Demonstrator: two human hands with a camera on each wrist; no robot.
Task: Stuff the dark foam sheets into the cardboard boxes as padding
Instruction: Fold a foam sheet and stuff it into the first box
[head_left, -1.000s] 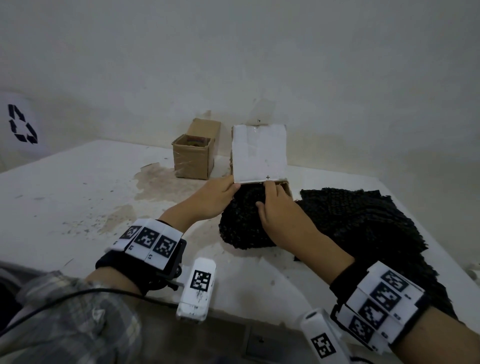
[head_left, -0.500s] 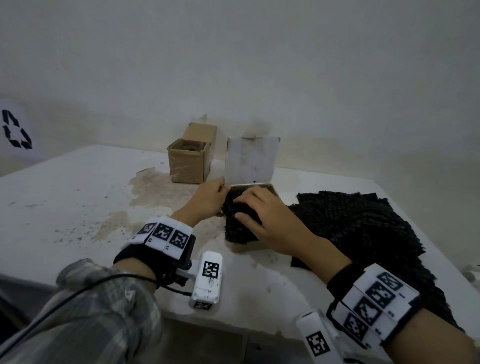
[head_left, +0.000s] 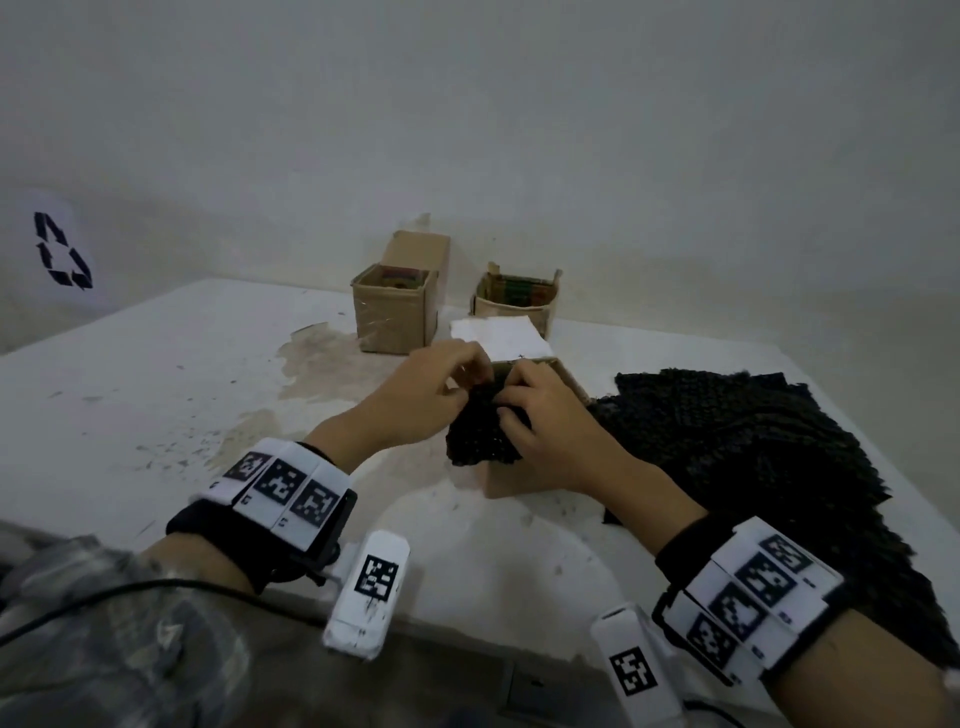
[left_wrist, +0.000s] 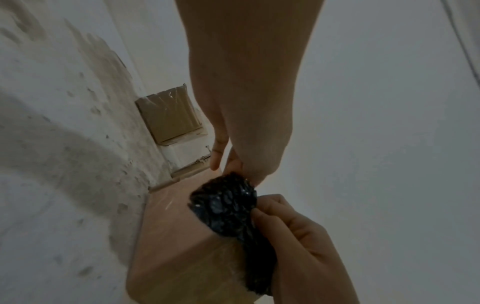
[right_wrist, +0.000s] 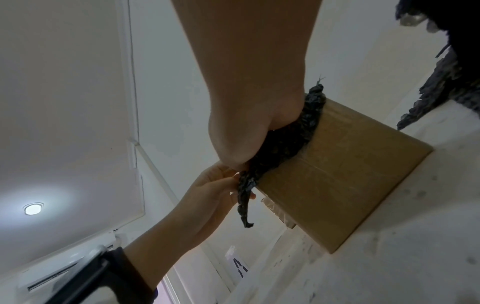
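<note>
A dark foam sheet (head_left: 478, 436) is bunched at the open top of a cardboard box (head_left: 519, 483) in the middle of the table, part of it hanging over the near wall. My left hand (head_left: 467, 382) pinches its upper left edge. My right hand (head_left: 511, 402) grips the bunch from the right, fingers curled into it. In the left wrist view the foam sheet (left_wrist: 226, 205) bulges over the box (left_wrist: 176, 236). The right wrist view shows the foam sheet (right_wrist: 280, 148) squeezed between both hands against the box (right_wrist: 337, 174). The inside of the box is hidden.
The box's white flap (head_left: 498, 338) lies back behind the hands. Two more open cardboard boxes (head_left: 395, 312) (head_left: 514, 301) stand by the back wall. A pile of dark foam sheets (head_left: 753, 457) covers the table's right side. The stained white table (head_left: 156, 389) stretches left.
The white flap has dropped from upright to lying back, uncovering a second box behind it. Both hands have bunched the sheet tighter at the box's mouth, and less of it hangs in front.
</note>
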